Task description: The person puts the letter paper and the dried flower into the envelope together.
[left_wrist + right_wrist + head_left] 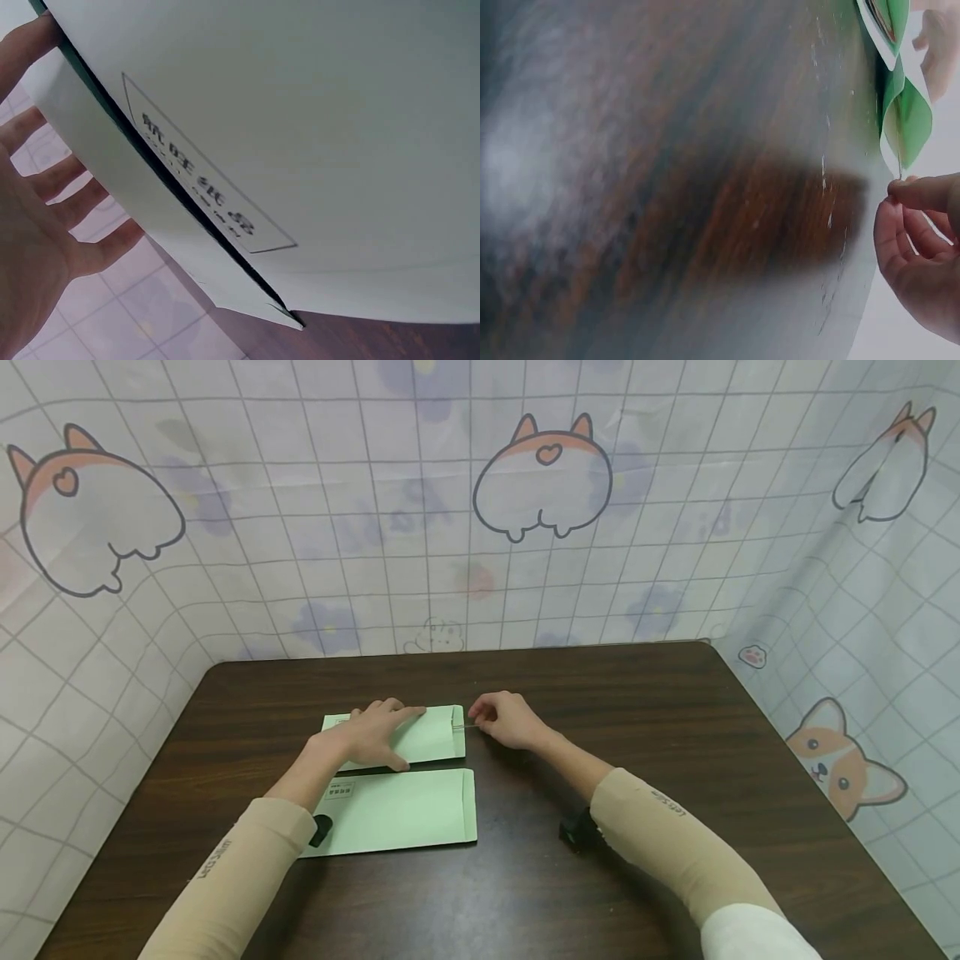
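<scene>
The left hand lies flat, fingers straight, on the far green envelope. The right hand pinches a thin strip at its right-hand open end. Both envelopes, the near one too, lie lengthwise left to right on the desk.

2 green envelopes, 1 table, 2 hands.

Head view downward over table; both wrist views close beside envelopes.

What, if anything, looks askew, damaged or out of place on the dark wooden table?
Nothing stands out. Two pale green paper envelopes lie flat and roughly parallel: the left hand presses the far envelope, the right hand pinches something thin at its end, the near envelope untouched.
</scene>
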Tool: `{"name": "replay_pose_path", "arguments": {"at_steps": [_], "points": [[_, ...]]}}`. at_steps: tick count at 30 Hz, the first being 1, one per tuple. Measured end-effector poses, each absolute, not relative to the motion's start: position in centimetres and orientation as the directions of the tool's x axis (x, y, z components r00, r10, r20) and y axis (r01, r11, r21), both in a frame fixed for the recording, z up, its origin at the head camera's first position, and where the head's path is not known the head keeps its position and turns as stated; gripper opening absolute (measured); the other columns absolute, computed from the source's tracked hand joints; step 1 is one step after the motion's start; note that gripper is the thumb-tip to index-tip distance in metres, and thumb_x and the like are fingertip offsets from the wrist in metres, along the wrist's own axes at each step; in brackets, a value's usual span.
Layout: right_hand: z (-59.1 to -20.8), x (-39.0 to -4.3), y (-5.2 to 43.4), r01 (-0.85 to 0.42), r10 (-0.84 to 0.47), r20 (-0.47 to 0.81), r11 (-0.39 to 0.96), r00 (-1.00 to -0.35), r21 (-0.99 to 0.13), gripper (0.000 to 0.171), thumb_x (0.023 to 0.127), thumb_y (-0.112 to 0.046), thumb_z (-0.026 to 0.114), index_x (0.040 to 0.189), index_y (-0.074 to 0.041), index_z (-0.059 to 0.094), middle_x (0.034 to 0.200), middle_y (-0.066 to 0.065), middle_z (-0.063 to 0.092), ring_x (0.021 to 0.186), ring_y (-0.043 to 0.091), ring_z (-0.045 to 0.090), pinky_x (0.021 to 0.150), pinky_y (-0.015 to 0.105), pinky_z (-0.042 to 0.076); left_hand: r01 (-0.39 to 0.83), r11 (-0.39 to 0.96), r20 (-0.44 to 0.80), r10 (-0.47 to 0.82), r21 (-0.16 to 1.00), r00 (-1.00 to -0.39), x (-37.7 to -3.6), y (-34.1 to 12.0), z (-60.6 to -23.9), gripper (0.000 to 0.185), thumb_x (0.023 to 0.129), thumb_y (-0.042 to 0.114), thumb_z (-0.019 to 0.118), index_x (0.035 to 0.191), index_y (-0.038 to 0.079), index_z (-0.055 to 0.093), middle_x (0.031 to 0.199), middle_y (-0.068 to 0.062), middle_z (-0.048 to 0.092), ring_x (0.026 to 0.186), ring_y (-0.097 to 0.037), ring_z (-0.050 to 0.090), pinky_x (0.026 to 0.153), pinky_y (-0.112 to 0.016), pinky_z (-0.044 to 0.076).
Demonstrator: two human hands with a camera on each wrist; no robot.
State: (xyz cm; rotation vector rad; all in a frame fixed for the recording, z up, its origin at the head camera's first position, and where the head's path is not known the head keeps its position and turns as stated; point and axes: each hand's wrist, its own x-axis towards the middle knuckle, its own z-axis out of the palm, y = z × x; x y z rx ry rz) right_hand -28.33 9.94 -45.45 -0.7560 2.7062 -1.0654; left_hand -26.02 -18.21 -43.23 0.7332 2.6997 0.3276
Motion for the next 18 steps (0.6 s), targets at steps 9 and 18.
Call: {"name": "replay_pose_path", "arguments": {"at_steps": [9, 18], "points": [[-45.6, -28.4, 9.1, -0.375, -0.486, 0.055, 0.592, -0.872, -0.713, 0.018, 0.093, 0.004, 0.068, 0.111, 0.0, 0.07, 0.094, 0.006, 0.071, 0.086, 0.017, 0.066, 0.08, 0.033, 0.053, 0.447, 0.845, -0.257, 0.52, 0.293, -0.815, -26.1, -18.2, -43.1, 0.096, 0.084, 0.04, 0.085, 0.163, 0.02, 0.032, 0.154, -0.02, 0.037, 0.142, -0.042, 0.035, 0.106, -0.071, 0.027], [-45.9, -28.3, 8.0, -0.322, -0.445, 0.06, 0.544, -0.894, -0.775, 0.018, 0.092, 0.004, 0.071, 0.109, -0.001, 0.071, 0.095, 0.008, 0.071, 0.086, 0.018, 0.066, 0.078, 0.031, 0.054, 0.444, 0.846, -0.262, 0.519, 0.296, -0.814, -26.1, -18.1, -43.2, 0.095, 0.085, 0.04, 0.085, 0.162, 0.02, 0.033, 0.153, -0.02, 0.037, 0.141, -0.042, 0.035, 0.106, -0.072, 0.027]]}}
